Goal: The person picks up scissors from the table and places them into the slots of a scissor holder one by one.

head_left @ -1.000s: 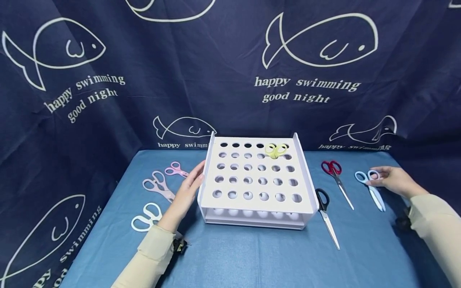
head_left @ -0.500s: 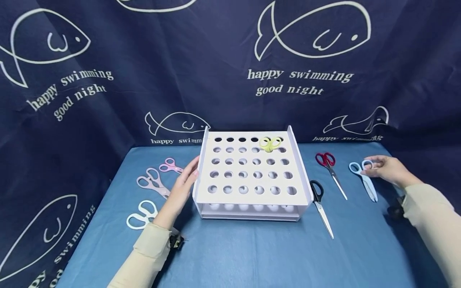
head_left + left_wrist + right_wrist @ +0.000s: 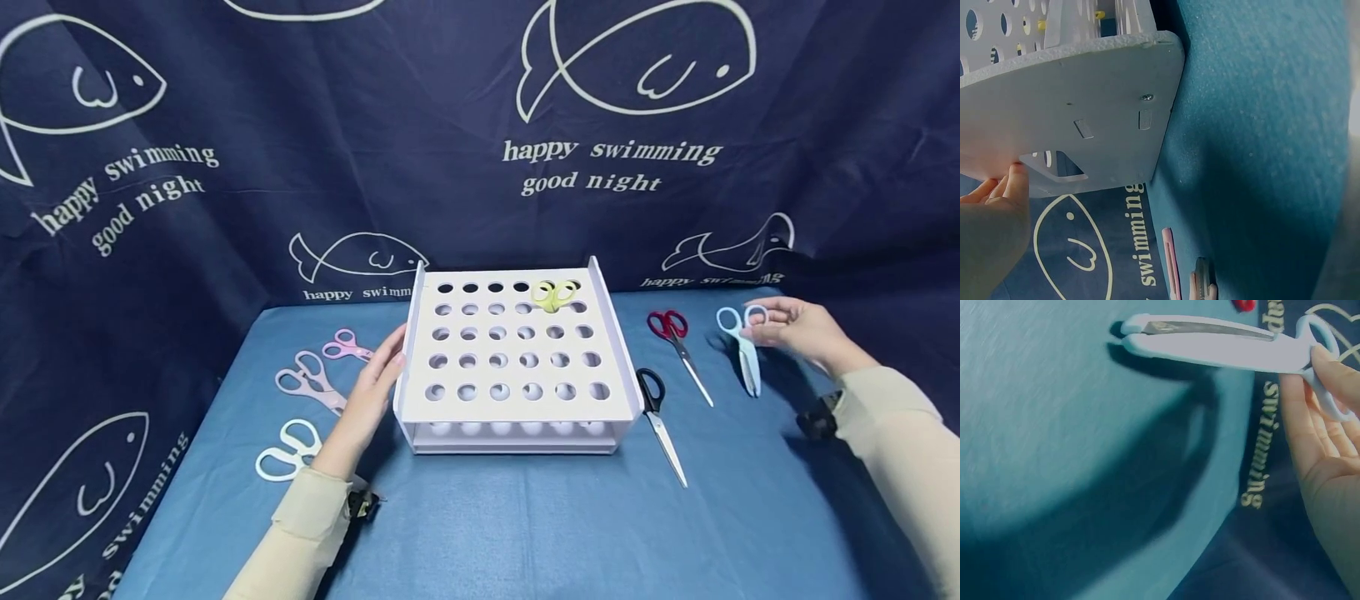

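Note:
My right hand (image 3: 806, 332) pinches light blue scissors (image 3: 746, 354) by a handle loop, thumb on one side. In the right wrist view the scissors (image 3: 1229, 350) slant with their handles lifted and their tips low over the cloth; whether the tips touch is unclear. My left hand (image 3: 372, 387) rests against the left side panel of a white rack (image 3: 510, 404) with rows of round holes. Fingertips touch that panel (image 3: 1097, 81) near a cutout in the left wrist view. Yellow-green scissors (image 3: 553, 296) stand in the rack's back right, handles up, blades hidden.
Right of the rack lie red-handled scissors (image 3: 678, 337) and black-handled scissors (image 3: 656, 408). On the left are pink scissors (image 3: 345, 344), pale mauve scissors (image 3: 309, 379) and white scissors (image 3: 291, 450), partly behind my left hand and arm. A dark blue curtain (image 3: 465, 208) hangs behind the table.
My right hand has raised the light blue scissors' handles, so they stand steeper and slightly farther back. My left hand stays at the rack. The head view has shifted, moving the scene left.

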The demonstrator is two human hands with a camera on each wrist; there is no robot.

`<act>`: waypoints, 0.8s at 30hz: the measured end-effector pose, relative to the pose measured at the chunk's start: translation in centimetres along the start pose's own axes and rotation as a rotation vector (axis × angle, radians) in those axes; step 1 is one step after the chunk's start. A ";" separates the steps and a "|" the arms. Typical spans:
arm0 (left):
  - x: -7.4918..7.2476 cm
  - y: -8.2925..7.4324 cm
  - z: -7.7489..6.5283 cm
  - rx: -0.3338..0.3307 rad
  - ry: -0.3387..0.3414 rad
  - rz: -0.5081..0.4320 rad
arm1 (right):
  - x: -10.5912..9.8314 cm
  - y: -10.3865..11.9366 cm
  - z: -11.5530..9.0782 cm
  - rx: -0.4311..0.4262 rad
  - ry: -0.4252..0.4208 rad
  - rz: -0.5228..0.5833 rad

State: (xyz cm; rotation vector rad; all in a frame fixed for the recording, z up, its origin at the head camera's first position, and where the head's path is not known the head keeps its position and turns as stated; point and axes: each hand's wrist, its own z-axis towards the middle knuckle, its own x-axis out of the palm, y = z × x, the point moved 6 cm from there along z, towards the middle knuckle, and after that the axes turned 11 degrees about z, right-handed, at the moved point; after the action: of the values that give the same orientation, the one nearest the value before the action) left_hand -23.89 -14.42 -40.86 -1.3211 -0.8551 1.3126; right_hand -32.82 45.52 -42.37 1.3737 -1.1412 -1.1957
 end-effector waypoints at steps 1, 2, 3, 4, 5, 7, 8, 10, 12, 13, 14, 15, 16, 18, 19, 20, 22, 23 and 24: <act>0.0 0.0 0.0 -0.001 0.000 -0.001 | 0.2 0.3 0.0 -0.022 -0.002 0.014; 0.0 0.0 0.0 -0.002 -0.001 0.000 | 0.5 0.7 0.0 -0.041 -0.003 0.032; 0.0 0.0 0.0 -0.004 -0.002 0.001 | 0.7 1.0 0.1 -0.055 -0.008 0.035; 0.0 0.0 -0.1 -0.006 -0.003 0.004 | 1.0 1.4 0.1 -0.068 -0.017 0.024; 0.0 0.0 -0.1 -0.008 -0.003 0.006 | 1.3 1.7 0.1 -0.075 -0.033 0.008; 0.0 0.0 -0.2 -0.009 -0.004 0.008 | 1.9 2.5 0.2 -0.095 -0.041 -0.011; 0.0 0.0 -0.2 -0.009 -0.005 0.009 | 2.2 2.9 0.3 -0.103 -0.044 -0.013; 0.0 0.0 -0.2 -0.007 -0.005 0.009 | 2.9 3.6 0.3 -0.115 -0.050 -0.028; 0.0 0.1 -0.2 -0.004 -0.004 0.007 | 3.7 4.4 0.3 -0.125 -0.051 -0.037; 0.0 0.0 -0.2 -0.001 -0.003 0.005 | 4.0 4.8 0.2 -0.133 -0.050 -0.049; 0.0 0.0 -0.1 0.000 -0.003 0.005 | 4.4 5.2 0.2 -0.137 -0.049 -0.051; 0.0 0.0 -0.1 0.001 -0.003 0.003 | 4.7 5.6 0.2 -0.142 -0.046 -0.050; 0.0 0.0 -0.1 0.003 -0.002 0.004 | 5.0 5.9 0.2 -0.150 -0.045 -0.051; 0.0 0.0 -0.1 0.003 -0.001 0.003 | 5.6 6.6 0.2 -0.170 -0.043 -0.056; 0.0 0.0 -0.1 0.002 -0.001 0.003 | 5.8 6.9 0.2 -0.181 -0.039 -0.047; 0.0 0.0 -0.1 0.001 0.000 0.004 | 6.0 7.2 0.2 -0.195 -0.037 -0.037; 0.1 -0.1 -0.1 0.001 0.001 0.003 | 6.4 7.8 0.2 -0.231 -0.034 -0.023; 0.1 -0.1 -0.1 0.000 0.000 0.002 | 6.5 8.1 0.2 -0.248 -0.030 -0.006; 0.1 -0.1 -0.2 0.000 0.001 0.002 | 6.7 8.4 0.2 -0.265 -0.023 0.020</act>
State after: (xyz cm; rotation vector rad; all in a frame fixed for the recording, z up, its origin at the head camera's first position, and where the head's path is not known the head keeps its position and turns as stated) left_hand -23.71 -14.36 -40.79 -1.3226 -0.8529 1.3133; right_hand -32.91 37.93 -34.80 1.1467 -0.9707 -1.3004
